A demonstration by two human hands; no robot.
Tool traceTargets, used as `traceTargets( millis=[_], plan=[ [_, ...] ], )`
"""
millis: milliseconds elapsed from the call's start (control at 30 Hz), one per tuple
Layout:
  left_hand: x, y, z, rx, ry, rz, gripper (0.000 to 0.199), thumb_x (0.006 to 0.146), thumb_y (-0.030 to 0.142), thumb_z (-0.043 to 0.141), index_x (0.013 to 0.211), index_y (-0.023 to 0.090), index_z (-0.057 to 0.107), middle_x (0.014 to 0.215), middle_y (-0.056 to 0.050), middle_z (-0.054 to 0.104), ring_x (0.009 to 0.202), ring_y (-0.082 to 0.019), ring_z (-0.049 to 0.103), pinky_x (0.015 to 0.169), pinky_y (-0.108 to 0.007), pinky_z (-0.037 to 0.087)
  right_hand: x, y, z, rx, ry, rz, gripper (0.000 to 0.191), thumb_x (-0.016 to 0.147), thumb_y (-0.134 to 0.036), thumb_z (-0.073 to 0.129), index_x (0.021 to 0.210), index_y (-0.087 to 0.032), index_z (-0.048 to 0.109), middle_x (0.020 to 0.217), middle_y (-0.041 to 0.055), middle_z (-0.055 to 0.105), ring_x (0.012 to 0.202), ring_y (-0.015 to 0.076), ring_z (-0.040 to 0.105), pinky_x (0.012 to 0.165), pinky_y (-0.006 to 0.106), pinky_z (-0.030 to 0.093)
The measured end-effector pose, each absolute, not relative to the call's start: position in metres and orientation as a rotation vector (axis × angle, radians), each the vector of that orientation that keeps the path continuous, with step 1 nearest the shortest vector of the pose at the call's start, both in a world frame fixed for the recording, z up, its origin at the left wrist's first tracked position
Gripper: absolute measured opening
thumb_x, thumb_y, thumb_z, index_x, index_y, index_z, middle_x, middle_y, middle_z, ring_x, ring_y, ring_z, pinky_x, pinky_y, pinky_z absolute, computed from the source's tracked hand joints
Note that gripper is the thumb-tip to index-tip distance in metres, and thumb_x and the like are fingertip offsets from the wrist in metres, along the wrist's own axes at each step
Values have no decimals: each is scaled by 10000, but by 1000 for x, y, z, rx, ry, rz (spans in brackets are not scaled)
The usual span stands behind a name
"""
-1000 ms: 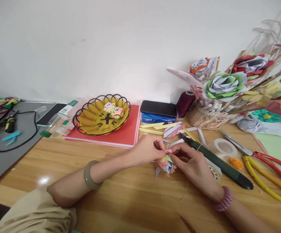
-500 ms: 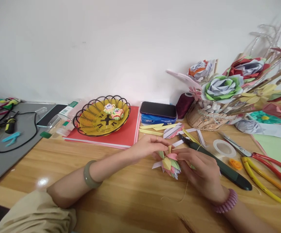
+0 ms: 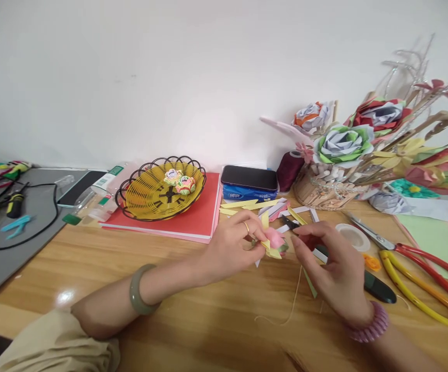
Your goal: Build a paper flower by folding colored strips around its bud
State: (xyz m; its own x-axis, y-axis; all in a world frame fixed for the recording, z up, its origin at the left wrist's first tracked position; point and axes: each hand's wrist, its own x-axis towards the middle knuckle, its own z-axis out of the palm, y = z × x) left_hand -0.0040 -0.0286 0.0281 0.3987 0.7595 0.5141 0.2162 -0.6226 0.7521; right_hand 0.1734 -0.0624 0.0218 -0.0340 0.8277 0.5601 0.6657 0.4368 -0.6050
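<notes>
My left hand [image 3: 243, 238] has a gold ring and is closed on a small folded-paper flower [image 3: 274, 238] with pink and yellow petals and some darker green at its right side. Just right of the flower is my right hand [image 3: 330, 266], its thumb and forefinger curled together in a pinch. Whatever lies between those fingertips cannot be made out. Below the right thumb a narrow green paper strip [image 3: 309, 283] slants down, and a pale thread [image 3: 295, 295] trails onto the table. A dark green-handled tool [image 3: 379, 288] lies partly hidden behind the right hand.
A yellow basket [image 3: 142, 194] with paper balls rests on red paper [image 3: 208, 204]. Behind the hands are a phone [image 3: 249, 177] on a blue pack, yellow strips [image 3: 239, 205] and a thread spool [image 3: 289, 170]. Right stand scissors [image 3: 421, 258], a tape roll [image 3: 352, 237] and paper flowers [image 3: 343, 144].
The flower has turned, now showing its pink and yellow side, in the left hand. My right hand has drawn off it to the right. The view has shifted slightly.
</notes>
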Motion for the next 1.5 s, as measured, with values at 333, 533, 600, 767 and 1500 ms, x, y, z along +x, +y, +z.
traceTargets(
  millis=[333, 533, 600, 767, 1500],
  plan=[
    [-4, -25, 14, 2656, 722, 1489, 106, 723, 71, 512, 656, 144, 549, 705, -40, 615, 667, -108, 586, 583, -198, 478, 163, -61, 27, -1324, -1561, 1121, 262, 787, -430, 555, 699, -184, 556, 663, 2, 532, 643, 142, 485, 589, 255, 404],
    [-5, -23, 12, 2530, 620, 1445, 119, 751, 70, 496, 675, 152, 536, 719, -39, 616, 663, -90, 582, 598, -177, 485, 169, -58, 19, -1323, -1560, 1128, 263, 814, -429, 516, 696, -194, 533, 677, -7, 503, 671, 151, 477, 616, 264, 387],
    [-6, -22, 11, 2466, 597, 1438, 99, 751, 76, 511, 693, 152, 539, 719, -37, 603, 671, -92, 578, 603, -182, 485, 171, -57, 17, -1324, -1559, 1116, 261, 816, -427, 514, 696, -196, 527, 677, -11, 488, 670, 151, 472, 610, 264, 380],
    [-7, -19, 10, 2282, 592, 1430, 92, 723, 64, 551, 692, 151, 551, 697, -24, 568, 651, -94, 567, 584, -198, 478, 171, -56, 15, -1311, -1555, 1098, 261, 817, -425, 510, 691, -197, 517, 675, -13, 472, 671, 153, 460, 607, 268, 366],
    [-4, -17, 11, 1762, 644, 1424, 142, 622, 41, 644, 605, 146, 550, 652, -8, 567, 618, -91, 539, 561, -210, 442, 174, -59, 16, -1201, -1537, 1141, 236, 858, -351, 476, 676, -201, 487, 665, -16, 461, 664, 145, 431, 634, 268, 341]
  ],
)
